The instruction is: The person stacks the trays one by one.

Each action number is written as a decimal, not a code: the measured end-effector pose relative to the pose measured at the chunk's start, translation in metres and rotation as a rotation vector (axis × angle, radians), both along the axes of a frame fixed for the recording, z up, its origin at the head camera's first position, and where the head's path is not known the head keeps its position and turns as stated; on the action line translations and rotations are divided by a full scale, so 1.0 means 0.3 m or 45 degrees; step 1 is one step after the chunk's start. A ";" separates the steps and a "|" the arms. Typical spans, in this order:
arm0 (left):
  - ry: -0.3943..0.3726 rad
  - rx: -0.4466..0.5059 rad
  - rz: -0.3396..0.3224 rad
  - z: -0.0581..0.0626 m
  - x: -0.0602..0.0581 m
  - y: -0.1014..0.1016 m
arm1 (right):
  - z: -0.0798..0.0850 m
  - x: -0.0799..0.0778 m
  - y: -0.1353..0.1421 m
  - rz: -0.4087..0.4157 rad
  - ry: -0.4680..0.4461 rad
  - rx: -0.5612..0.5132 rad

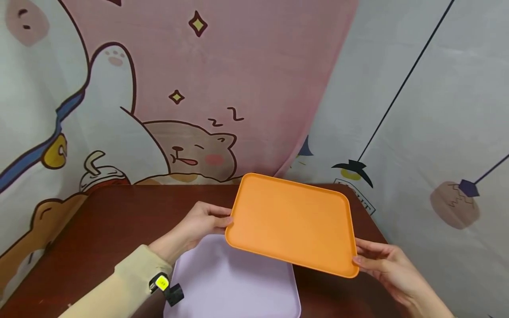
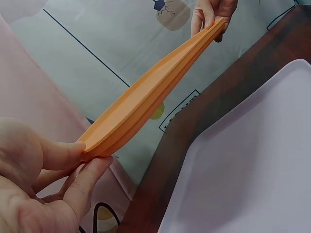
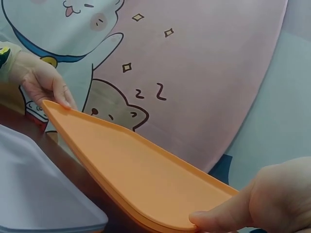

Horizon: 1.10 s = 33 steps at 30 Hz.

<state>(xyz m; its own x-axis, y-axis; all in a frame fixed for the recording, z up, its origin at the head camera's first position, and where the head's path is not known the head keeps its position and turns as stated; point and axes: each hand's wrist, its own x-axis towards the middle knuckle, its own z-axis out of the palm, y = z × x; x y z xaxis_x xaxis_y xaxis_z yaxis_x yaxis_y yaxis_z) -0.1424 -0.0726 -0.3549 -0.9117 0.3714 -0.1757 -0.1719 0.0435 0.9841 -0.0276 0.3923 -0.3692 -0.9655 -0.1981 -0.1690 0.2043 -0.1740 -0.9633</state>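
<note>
An orange rectangular tray (image 1: 292, 223) with a low raised rim is held up above the table, tilted down toward the right. My left hand (image 1: 200, 225) pinches its left short edge, thumb on top and fingers beneath, as the left wrist view also shows on the tray (image 2: 155, 92). At the opposite short edge my right hand (image 1: 387, 269) grips near the front corner, its thumb over the rim. Below and to the left lies a pale lavender tray (image 1: 234, 282), partly covered by the orange one in the head view.
The dark reddish-brown table (image 1: 131, 216) extends behind and to both sides of the trays. A cloth backdrop (image 1: 254, 79) with cartoon animals hangs along its back and sides. A wristband device (image 1: 163, 283) sits on the left sleeve.
</note>
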 end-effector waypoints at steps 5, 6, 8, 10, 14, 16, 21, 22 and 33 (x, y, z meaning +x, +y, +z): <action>0.000 0.006 0.015 0.002 0.017 -0.021 | 0.000 -0.011 -0.010 0.033 0.000 0.004; 0.000 0.006 0.020 0.003 0.021 -0.025 | 0.002 -0.011 -0.012 0.038 -0.001 0.014; 0.008 -0.003 0.030 0.005 0.030 -0.034 | 0.005 -0.012 -0.017 0.052 0.000 0.029; 0.016 -0.014 0.046 0.007 0.039 -0.045 | 0.010 -0.014 -0.024 0.065 0.003 0.042; 0.032 -0.023 0.063 0.009 0.056 -0.068 | 0.013 -0.022 -0.040 0.105 0.042 0.019; 0.034 -0.017 0.065 0.011 0.065 -0.080 | 0.011 -0.027 -0.048 0.124 0.065 -0.002; 0.029 0.015 0.072 0.014 0.083 -0.108 | 0.009 -0.036 -0.069 0.152 0.096 -0.007; 0.026 0.023 0.073 0.015 0.087 -0.113 | 0.008 -0.038 -0.072 0.156 0.097 -0.006; 0.014 0.077 0.105 -0.003 0.119 -0.174 | 0.001 -0.061 -0.122 0.217 0.110 -0.008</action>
<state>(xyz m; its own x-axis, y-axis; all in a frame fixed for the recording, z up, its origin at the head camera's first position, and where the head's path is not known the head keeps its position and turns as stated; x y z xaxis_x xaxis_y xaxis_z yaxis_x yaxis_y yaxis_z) -0.1066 -0.1247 -0.3559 -0.9413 0.3048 -0.1451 -0.1618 -0.0300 0.9864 -0.0460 0.3557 -0.3689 -0.9287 -0.3610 -0.0851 0.1478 -0.1496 -0.9776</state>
